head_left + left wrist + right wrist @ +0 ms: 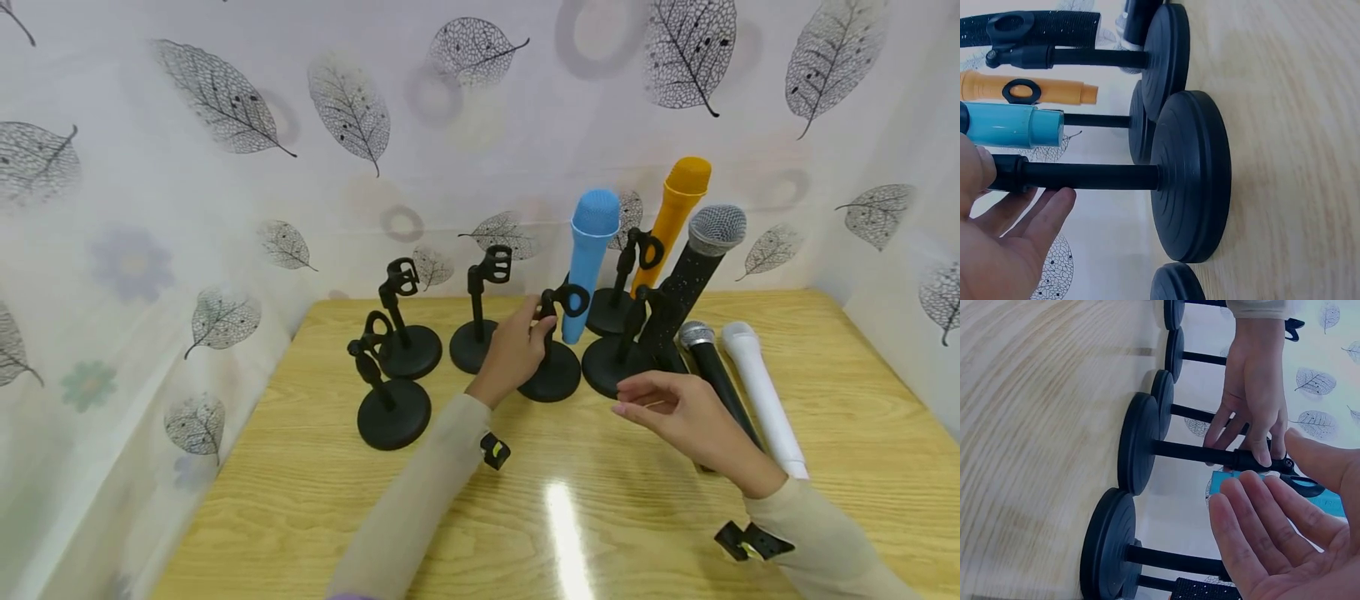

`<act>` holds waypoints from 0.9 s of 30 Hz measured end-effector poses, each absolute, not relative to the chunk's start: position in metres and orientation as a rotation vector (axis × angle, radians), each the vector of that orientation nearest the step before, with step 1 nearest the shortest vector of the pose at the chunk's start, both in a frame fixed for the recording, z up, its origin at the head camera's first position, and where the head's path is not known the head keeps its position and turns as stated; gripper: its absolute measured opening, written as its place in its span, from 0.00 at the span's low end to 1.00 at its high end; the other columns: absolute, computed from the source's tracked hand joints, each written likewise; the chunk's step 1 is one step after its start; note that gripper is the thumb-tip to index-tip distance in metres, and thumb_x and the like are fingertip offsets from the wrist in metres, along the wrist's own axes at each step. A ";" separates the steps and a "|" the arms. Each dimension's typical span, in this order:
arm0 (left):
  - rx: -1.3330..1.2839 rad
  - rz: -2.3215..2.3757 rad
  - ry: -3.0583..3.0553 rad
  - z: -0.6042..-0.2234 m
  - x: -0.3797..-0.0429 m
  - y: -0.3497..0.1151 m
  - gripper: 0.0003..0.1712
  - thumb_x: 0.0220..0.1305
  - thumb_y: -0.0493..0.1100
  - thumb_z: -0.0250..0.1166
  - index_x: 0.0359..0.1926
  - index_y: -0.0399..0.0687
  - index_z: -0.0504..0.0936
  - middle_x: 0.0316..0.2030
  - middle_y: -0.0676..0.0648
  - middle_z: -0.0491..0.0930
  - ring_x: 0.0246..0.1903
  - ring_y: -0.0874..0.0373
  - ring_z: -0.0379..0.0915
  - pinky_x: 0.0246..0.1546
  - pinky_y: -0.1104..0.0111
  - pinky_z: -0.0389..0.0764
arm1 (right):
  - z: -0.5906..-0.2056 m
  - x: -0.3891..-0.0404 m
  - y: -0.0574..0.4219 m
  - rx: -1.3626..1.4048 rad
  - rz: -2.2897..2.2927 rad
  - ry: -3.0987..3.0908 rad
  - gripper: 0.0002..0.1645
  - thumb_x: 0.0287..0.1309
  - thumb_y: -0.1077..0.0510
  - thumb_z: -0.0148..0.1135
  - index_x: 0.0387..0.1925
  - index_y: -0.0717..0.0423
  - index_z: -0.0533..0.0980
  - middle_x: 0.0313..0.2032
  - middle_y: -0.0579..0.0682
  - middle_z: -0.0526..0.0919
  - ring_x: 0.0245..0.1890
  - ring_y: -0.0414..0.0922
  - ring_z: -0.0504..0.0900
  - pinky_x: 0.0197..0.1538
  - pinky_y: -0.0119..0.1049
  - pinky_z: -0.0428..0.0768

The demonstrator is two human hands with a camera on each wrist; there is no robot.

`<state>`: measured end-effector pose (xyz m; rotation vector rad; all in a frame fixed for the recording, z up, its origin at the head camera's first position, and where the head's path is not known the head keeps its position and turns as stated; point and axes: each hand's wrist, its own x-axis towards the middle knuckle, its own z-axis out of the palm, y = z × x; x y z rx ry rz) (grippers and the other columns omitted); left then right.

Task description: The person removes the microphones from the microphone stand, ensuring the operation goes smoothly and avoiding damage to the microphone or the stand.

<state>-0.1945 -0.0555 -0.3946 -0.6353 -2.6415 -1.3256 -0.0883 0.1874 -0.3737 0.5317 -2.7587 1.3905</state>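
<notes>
A light-blue microphone [587, 267] stands tilted in the ring clip of a black desk stand [551, 377]. My left hand [517, 348] pinches the upper part of that stand's stem between thumb and fingers, just below the clip. In the left wrist view the stand's round base [1188, 181] rests on the table. My right hand [678, 410] hovers to the right, its fingers loosely bent around nothing. Close beyond it, a large black microphone [686, 287] with a silver grille leans in another stand. An orange microphone [670, 221] sits in a stand behind.
Several black stands with vacant clips, among them a front-left stand [393, 415] and one by the wall [410, 352], occupy the left side. A smaller black microphone [723, 383] and a white microphone [765, 400] lie at right. Leaf-printed cloth [465, 142] borders the wooden table [300, 517].
</notes>
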 end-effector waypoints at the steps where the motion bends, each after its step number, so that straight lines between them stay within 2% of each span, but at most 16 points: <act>1: -0.646 -1.311 -2.644 -0.395 -0.193 -0.056 0.13 0.81 0.50 0.48 0.57 0.50 0.72 0.55 0.44 0.82 0.49 0.50 0.82 0.42 0.60 0.80 | -0.373 -0.089 0.187 0.538 1.387 -2.751 0.14 0.62 0.56 0.72 0.47 0.57 0.85 0.41 0.48 0.88 0.38 0.38 0.86 0.40 0.33 0.84; 7: -0.680 -1.241 -2.671 -0.396 -0.181 -0.060 0.19 0.81 0.51 0.47 0.63 0.48 0.70 0.56 0.41 0.82 0.52 0.47 0.82 0.49 0.57 0.81 | -0.368 -0.090 0.182 0.516 1.415 -2.717 0.16 0.63 0.55 0.72 0.49 0.58 0.84 0.44 0.53 0.88 0.40 0.39 0.87 0.41 0.31 0.83; 8: -0.683 -1.230 -2.671 -0.396 -0.180 -0.060 0.19 0.81 0.51 0.47 0.62 0.48 0.71 0.56 0.41 0.83 0.48 0.49 0.84 0.47 0.59 0.82 | -0.367 -0.090 0.181 0.506 1.426 -2.709 0.16 0.63 0.54 0.71 0.50 0.58 0.83 0.45 0.54 0.87 0.40 0.38 0.87 0.41 0.31 0.83; 10: -0.697 -1.213 -2.666 -0.396 -0.175 -0.061 0.16 0.81 0.51 0.47 0.57 0.48 0.71 0.53 0.40 0.84 0.34 0.52 0.85 0.37 0.63 0.82 | -0.366 -0.091 0.179 0.488 1.449 -2.690 0.17 0.64 0.54 0.71 0.50 0.58 0.83 0.47 0.55 0.87 0.41 0.37 0.87 0.42 0.30 0.83; 12: -0.709 -1.207 -2.655 -0.396 -0.171 -0.062 0.14 0.81 0.51 0.47 0.53 0.48 0.71 0.48 0.40 0.85 0.22 0.56 0.78 0.28 0.68 0.76 | -0.364 -0.092 0.177 0.474 1.450 -2.678 0.18 0.64 0.53 0.71 0.51 0.58 0.82 0.48 0.56 0.86 0.41 0.36 0.87 0.42 0.29 0.83; 14: -0.719 -1.196 -2.658 -0.395 -0.165 -0.063 0.13 0.81 0.50 0.48 0.51 0.47 0.70 0.39 0.40 0.86 0.13 0.58 0.66 0.21 0.70 0.69 | -0.360 -0.093 0.174 0.473 1.440 -2.664 0.19 0.64 0.53 0.71 0.52 0.58 0.82 0.48 0.55 0.86 0.42 0.37 0.87 0.43 0.27 0.82; 17: -0.724 -1.185 -2.663 -0.393 -0.157 -0.066 0.12 0.81 0.50 0.48 0.51 0.47 0.70 0.28 0.43 0.81 0.10 0.60 0.61 0.18 0.71 0.65 | -0.353 -0.095 0.169 0.489 1.444 -2.633 0.21 0.64 0.54 0.71 0.55 0.59 0.81 0.51 0.57 0.85 0.46 0.44 0.87 0.44 0.24 0.80; 19: -0.728 -1.179 -2.666 -0.392 -0.152 -0.067 0.12 0.81 0.50 0.49 0.51 0.47 0.70 0.25 0.44 0.79 0.10 0.60 0.60 0.17 0.71 0.64 | -0.347 -0.097 0.166 0.503 1.452 -2.604 0.23 0.64 0.55 0.70 0.57 0.61 0.79 0.52 0.59 0.84 0.48 0.50 0.86 0.46 0.22 0.79; 22: -0.734 -1.185 -2.656 -0.392 -0.147 -0.068 0.12 0.81 0.49 0.50 0.51 0.46 0.71 0.30 0.44 0.83 0.10 0.60 0.59 0.17 0.70 0.63 | -0.340 -0.101 0.161 0.507 1.462 -2.564 0.26 0.65 0.54 0.70 0.60 0.61 0.77 0.54 0.58 0.83 0.51 0.50 0.85 0.47 0.21 0.78; 27: -0.741 -1.186 -2.636 -0.391 -0.140 -0.068 0.11 0.80 0.48 0.51 0.49 0.46 0.71 0.37 0.42 0.87 0.10 0.62 0.59 0.18 0.71 0.62 | -0.330 -0.106 0.151 0.520 1.461 -2.481 0.28 0.63 0.55 0.71 0.62 0.60 0.76 0.53 0.56 0.84 0.49 0.34 0.84 0.48 0.24 0.79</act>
